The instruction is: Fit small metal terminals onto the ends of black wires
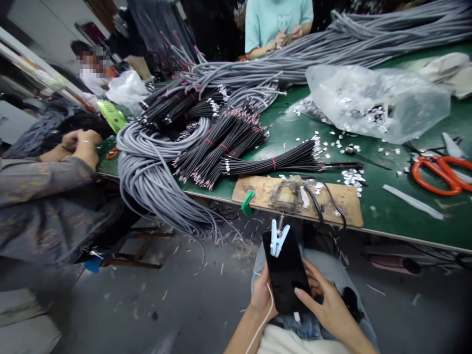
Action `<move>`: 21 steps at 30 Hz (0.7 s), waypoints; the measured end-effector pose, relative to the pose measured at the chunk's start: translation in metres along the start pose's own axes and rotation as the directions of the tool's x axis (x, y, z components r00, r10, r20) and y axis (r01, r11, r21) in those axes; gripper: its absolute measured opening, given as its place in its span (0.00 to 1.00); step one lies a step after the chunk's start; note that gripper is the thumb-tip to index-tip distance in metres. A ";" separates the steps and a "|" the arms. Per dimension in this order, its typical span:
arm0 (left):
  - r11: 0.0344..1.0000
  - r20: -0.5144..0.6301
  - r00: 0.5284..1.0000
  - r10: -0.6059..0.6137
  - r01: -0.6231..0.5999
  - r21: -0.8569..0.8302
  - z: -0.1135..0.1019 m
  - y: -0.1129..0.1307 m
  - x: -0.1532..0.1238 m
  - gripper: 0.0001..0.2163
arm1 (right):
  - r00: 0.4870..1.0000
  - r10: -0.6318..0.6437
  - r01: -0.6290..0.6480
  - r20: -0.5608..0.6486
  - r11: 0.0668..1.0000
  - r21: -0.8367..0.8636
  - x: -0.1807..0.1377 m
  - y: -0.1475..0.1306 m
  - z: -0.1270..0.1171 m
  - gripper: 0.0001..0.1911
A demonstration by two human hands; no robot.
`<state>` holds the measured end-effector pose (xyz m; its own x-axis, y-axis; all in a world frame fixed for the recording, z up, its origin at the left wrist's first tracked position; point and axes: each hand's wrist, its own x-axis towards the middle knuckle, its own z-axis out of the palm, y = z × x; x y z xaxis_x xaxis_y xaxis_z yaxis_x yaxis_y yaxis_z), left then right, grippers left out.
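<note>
A black phone [289, 278] with a dark screen lies between my two hands above my lap. My left hand [262, 294] grips its left edge, most of the fingers hidden behind it. On the right side my right hand [320, 292] wraps the edge, thumb on the lower screen. A white cable [267, 317] runs past my left wrist, and a white plug [297, 317] shows at the phone's bottom end. A pale blue clothespin [279, 239] overlaps the phone's top, below a metal rod on the table edge.
A wooden board [346, 204] with a small motor-like device [286, 195] sits at the green table's [401, 221] edge. Bundled black wires [236, 135], grey cables [155, 167], a plastic bag [379, 98] and orange scissors [435, 174] lie around. Co-workers sit left [44, 196] and opposite [279, 24].
</note>
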<state>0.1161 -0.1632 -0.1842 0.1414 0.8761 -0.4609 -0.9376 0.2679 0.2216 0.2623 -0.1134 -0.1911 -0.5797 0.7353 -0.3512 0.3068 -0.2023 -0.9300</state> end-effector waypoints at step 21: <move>0.998 -0.023 1.000 0.014 -0.013 0.067 -0.001 0.008 0.014 0.17 | 0.994 0.039 -0.034 -0.104 0.998 0.056 0.008 0.001 -0.007 0.34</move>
<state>0.1103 -0.1493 -0.1901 0.1204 0.8702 -0.4777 -0.9161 0.2828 0.2842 0.2640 -0.1034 -0.1943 -0.4856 0.7901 -0.3742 0.2836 -0.2625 -0.9223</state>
